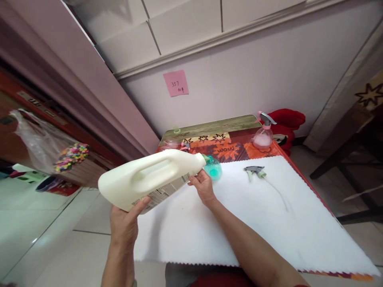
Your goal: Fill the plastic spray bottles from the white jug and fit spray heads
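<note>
A large cream detergent jug (119, 183) is tipped on its side above the table, its neck pointing right. My left hand (124, 223) grips its base from below, thumb on the printed label. My right hand (204, 186) is closed around the underside of the jug near the neck. Just beyond the jug's mouth stands a small clear spray bottle (216, 171) without its sprayer head, with teal-green liquid inside. The jug's mouth is at the bottle's opening; whether they touch I cannot tell. A grey and pale green trigger sprayer head (255, 171) with its tube lies to the right.
White cloth (191, 235) covers the near part of the table. At the back right stands a pink spray bottle (263, 137), in front of a red plush item (289, 123). Another clear bottle (172, 144) lies partly behind the jug. A pink note (176, 83) is on the wall.
</note>
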A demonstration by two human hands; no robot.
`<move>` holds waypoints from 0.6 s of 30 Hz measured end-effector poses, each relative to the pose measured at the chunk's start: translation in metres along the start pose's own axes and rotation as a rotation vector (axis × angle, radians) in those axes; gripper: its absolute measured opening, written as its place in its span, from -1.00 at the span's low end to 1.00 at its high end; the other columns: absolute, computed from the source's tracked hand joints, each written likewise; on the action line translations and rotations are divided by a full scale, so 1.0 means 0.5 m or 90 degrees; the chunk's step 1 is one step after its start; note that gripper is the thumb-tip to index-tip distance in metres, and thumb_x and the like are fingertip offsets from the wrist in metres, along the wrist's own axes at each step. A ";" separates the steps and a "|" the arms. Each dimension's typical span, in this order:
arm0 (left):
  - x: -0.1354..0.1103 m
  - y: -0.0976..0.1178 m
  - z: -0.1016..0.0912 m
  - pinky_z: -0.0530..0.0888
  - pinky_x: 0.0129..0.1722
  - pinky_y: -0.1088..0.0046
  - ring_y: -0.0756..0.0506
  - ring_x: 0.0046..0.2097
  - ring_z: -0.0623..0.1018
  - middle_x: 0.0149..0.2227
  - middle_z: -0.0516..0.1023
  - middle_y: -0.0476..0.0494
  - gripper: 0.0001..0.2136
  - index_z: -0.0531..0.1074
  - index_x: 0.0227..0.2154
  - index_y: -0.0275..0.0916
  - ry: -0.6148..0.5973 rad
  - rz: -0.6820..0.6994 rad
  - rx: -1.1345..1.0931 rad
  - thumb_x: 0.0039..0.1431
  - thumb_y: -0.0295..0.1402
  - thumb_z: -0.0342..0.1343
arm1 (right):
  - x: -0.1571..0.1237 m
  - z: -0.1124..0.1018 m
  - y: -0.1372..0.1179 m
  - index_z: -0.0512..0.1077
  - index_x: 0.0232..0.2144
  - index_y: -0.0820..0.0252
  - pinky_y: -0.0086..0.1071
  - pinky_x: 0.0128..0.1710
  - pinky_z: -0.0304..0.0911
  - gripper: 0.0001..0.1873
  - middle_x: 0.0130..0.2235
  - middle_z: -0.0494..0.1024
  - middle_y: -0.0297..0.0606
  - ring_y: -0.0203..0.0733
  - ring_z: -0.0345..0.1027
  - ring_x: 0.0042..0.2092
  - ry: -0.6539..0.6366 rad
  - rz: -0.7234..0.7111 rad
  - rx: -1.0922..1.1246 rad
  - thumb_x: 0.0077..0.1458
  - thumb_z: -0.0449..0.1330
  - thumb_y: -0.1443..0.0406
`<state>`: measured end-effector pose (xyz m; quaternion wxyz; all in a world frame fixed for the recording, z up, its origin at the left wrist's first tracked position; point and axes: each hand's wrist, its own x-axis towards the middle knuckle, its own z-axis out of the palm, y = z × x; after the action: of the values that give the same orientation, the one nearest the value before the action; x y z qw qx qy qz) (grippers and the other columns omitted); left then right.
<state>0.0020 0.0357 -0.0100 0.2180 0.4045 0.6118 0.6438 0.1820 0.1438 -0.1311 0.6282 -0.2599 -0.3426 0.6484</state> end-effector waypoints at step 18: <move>0.001 -0.003 -0.003 0.62 0.00 0.24 -0.27 0.00 0.64 -0.06 0.69 -0.20 -0.34 0.58 0.02 -0.22 0.003 -0.006 0.000 -0.26 -0.29 0.56 | 0.000 -0.001 -0.001 0.50 -0.11 0.12 -0.35 -0.34 0.48 -0.50 -0.16 0.63 -0.26 -0.20 0.48 -0.26 -0.003 -0.003 -0.008 -0.07 0.46 0.06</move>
<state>0.0000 0.0354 -0.0112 0.2197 0.4001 0.6146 0.6434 0.1824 0.1438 -0.1311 0.6273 -0.2617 -0.3487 0.6453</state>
